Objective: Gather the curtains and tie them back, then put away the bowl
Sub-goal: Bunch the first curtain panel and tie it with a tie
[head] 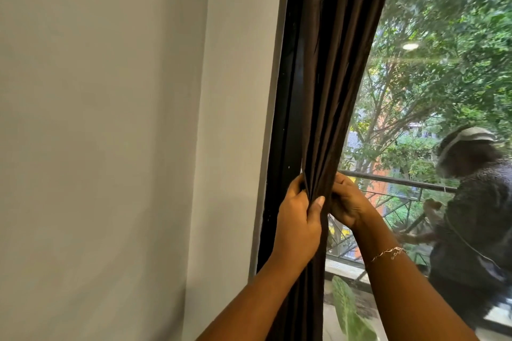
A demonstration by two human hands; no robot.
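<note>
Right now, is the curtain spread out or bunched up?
Bunched up. The curtain hangs in tight folds, and the left hand and right hand grip it together.

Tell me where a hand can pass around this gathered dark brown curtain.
Free: right of the dark brown curtain, before the window glass, above the right hand. Left, along the pale grey wall. Crowded: the bunch, gripped by it and the left hand.

Left hand and right hand raised together, fingers around curtain.

No readable text, label, brand, number or sign anywhere in view.
</note>
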